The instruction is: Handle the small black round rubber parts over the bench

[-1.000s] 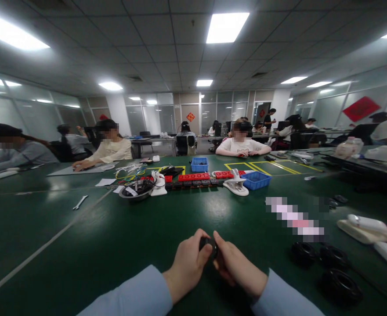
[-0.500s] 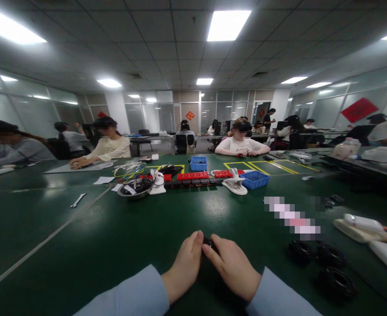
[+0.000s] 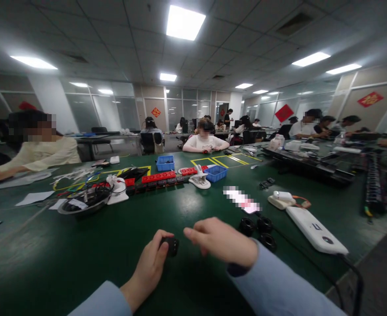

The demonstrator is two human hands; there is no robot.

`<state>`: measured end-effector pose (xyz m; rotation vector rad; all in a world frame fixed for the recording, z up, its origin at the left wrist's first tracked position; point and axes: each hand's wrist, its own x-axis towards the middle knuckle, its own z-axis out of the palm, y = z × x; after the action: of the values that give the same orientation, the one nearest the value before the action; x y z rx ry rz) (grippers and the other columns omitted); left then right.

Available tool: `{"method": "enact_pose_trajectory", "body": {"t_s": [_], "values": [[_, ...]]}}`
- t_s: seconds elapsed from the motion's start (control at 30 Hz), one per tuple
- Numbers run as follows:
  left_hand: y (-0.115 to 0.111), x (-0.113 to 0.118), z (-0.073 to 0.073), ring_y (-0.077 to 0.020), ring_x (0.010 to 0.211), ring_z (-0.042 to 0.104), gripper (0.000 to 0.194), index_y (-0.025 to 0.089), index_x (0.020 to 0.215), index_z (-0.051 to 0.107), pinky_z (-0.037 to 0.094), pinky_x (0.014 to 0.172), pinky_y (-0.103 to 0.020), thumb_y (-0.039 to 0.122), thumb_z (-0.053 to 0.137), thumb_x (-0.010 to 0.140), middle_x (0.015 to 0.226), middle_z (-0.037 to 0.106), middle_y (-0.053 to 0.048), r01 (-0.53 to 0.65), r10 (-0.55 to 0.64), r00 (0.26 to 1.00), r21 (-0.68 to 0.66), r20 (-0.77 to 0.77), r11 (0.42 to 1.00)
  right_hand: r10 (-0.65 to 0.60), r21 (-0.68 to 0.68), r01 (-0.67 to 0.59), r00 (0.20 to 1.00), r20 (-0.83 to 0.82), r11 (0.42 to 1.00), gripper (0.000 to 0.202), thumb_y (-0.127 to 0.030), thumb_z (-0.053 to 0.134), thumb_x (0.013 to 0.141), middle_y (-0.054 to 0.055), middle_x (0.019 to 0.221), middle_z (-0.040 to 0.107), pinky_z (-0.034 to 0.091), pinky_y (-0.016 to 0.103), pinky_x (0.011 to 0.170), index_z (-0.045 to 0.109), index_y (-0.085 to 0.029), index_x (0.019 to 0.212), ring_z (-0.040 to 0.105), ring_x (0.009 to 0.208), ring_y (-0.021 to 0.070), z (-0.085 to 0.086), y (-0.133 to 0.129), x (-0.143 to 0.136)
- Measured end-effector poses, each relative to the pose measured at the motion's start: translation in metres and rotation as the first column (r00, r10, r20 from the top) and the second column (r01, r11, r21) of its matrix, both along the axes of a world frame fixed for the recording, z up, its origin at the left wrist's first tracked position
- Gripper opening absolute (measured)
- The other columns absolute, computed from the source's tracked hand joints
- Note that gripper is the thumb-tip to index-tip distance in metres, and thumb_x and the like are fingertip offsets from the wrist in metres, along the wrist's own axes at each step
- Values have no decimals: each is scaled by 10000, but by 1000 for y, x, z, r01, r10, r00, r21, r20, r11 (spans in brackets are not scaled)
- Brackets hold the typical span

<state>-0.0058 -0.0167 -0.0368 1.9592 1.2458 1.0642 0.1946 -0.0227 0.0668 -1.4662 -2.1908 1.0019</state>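
left hand (image 3: 149, 263) gripping black part (image 3: 171, 246) | lying apart, left of right hand (image 3: 221, 239) | right fingers (image 3: 196, 236) hanging half-curled, hold unclear

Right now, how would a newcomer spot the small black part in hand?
On the near side of the green table, two blue sleeves show. The left hand grips the small black part; unlike the three black rings lying on the table to its right, it is blocky and held.

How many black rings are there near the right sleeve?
3: the left ring, the far right ring, and the near ring, close to the right sleeve. The sleeve may hide more.
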Motion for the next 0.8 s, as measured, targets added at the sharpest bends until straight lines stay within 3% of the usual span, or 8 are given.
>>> {"method": "enact_pose_trajectory", "body": {"t_s": [0.07, 0.13, 0.23, 0.3, 0.37, 0.53, 0.63, 0.8], "values": [[0, -1, -1, -202, 668, 559, 471, 194, 940, 505, 411, 598, -284, 573, 232, 881, 779, 595, -49, 7, -7, 1000, -60, -6, 998, -79, 239, 68, 996, 36, 969, 412, -531, 419, 833, 16, 658, 598, 387, 235, 556, 590, -173, 721, 540, 612, 131, 38, 6, 35], [1, 0, -2, -198, 673, 557, 452, 198, 945, 507, 407, 606, -282, 556, 236, 888, 773, 592, -39, 24, -27, 999, -87, -30, 996, -234, 326, 211, 972, 34, 922, 443, -528, 348, 861, 33, 725, 618, 406, 239, 551, 600, -164, 863, 555, 619, 136, 68, 29, 68], [0, 3, -1, -202, 709, 564, 432, 210, 957, 516, 397, 634, -280, 553, 264, 881, 790, 607, -31, 84, -94, 991, -109, -91, 990, -547, 443, 431, 819, 173, 786, 482, -515, 335, 874, 77, 971, 628, 453, 263, 656, 497, -158, 1153, 597, 808, 170, 77, 83, 104], [-1, 4, 0, -202, 733, 567, 420, 223, 986, 517, 392, 647, -277, 552, 281, 874, 820, 618, -27, 127, -144, 982, -142, -121, 982, -598, 432, 463, 759, 257, 774, 607, -519, 457, 824, 154, 1115, 579, 446, 317, 780, 415, -95, 1256, 578, 960, 233, 58, 119, 120], [-3, 5, 2, -195, 719, 562, 418, 233, 1004, 518, 384, 643, -270, 552, 282, 872, 820, 615, -20, 144, -169, 977, -178, -133, 973, -592, 382, 466, 727, 348, 798, 787, -528, 605, 713, 216, 1195, 527, 419, 350, 854, 376, -51, 1296, 532, 1063, 298, 27, 145, 131], [-1, 2, 6, -187, 714, 552, 426, 231, 1016, 519, 371, 639, -259, 546, 266, 883, 825, 594, -21, 196, -232, 963, -233, -136, 952, -535, 252, 480, 661, 526, 840, 1037, -487, 755, 542, 287, 1233, 478, 356, 436, 927, 303, -7, 1342, 465, 1138, 391, -48, 173, 146], [1, 0, 4, -189, 724, 552, 422, 244, 1043, 512, 370, 636, -257, 541, 256, 887, 854, 594, -25, 235, -278, 949, -256, -147, 938, -519, 226, 490, 621, 587, 842, 1088, -458, 780, 515, 283, 1273, 442, 328, 489, 936, 252, -43, 1371, 407, 1183, 418, -68, 186, 154], [5, -1, -2, -209, 741, 563, 412, 277, 1045, 519, 379, 631, -269, 551, 259, 880, 888, 618, -30, 249, -300, 943, -298, -141, 922, -454, 189, 441, 639, 621, 878, 1034, -433, 744, 581, 225, 1302, 440, 351, 385, 942, 208, -79, 1390, 433, 1189, 339, -76, 203, 163]]}}
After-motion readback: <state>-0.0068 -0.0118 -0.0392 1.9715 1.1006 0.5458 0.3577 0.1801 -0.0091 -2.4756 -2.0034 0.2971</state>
